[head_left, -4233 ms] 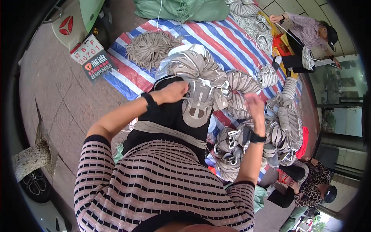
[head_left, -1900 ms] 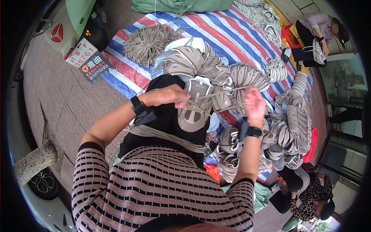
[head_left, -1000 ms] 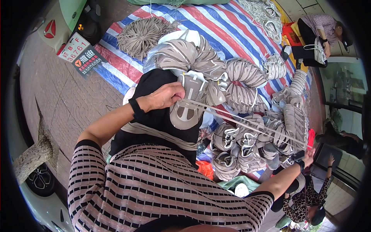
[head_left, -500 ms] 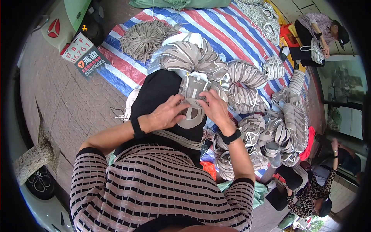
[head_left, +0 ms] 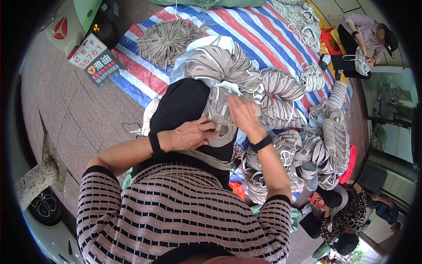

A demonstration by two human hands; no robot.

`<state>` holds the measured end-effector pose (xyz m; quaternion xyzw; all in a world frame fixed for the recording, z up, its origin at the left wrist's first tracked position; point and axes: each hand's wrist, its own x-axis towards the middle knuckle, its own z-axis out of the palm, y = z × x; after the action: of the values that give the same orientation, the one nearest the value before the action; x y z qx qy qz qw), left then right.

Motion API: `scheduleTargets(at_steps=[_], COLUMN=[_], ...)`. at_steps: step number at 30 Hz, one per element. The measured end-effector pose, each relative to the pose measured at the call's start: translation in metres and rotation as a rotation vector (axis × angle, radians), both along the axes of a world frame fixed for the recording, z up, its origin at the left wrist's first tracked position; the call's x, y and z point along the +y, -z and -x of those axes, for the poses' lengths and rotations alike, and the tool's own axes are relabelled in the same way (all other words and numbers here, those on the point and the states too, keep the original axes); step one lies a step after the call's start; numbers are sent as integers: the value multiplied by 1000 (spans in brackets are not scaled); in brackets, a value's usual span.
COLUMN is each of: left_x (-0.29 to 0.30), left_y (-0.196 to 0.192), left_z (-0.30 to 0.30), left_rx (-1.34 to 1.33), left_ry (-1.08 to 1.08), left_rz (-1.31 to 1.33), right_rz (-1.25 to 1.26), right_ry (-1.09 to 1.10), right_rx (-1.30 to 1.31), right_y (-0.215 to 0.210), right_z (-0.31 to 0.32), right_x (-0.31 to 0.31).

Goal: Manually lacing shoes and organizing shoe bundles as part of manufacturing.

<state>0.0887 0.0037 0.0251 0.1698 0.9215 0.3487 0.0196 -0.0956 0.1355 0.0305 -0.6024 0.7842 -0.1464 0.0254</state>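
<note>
Gripping: both hands work on one grey shoe upper (head_left: 218, 119) lying on the black lap (head_left: 184, 105).
Left fingers: the left hand (head_left: 189, 135) lies flat along the upper's left edge, fingers bent and pressing it; whether they pinch it I cannot tell.
Right fingers: the right hand (head_left: 244, 115) comes over the upper from its right, fingers curled down onto its top part; the tips are hidden, so the grip is unclear.
Wrists: a black band (head_left: 154, 143) on the left wrist, a black band (head_left: 262, 143) on the right.
Upper: grey with pale straps, resting on the lap between the two hands, touching both.
Beyond the upper: a heap of grey uppers (head_left: 215, 64) just past it, more stacked rows (head_left: 329, 136) to its right.
Mat: a striped red, white and blue tarp (head_left: 263, 31) under the heaps, with a bundle of grey laces (head_left: 167, 39) up and left of the upper.
Far right of the upper: a seated person (head_left: 367, 37) holding another upper.
Left of the upper: brick paving (head_left: 66, 114) and a sign (head_left: 94, 59).
</note>
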Motion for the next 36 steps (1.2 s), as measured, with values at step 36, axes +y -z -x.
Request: scheduleTargets(at_steps=[36], left_x=[-19], left_y=[16], left_z=[97], left_rx=[55], left_ry=[-217], left_rz=[-29], right_rz=[328], right_ry=[433], right_rx=[-832], right_y=[17], right_z=[-28], right_x=[57])
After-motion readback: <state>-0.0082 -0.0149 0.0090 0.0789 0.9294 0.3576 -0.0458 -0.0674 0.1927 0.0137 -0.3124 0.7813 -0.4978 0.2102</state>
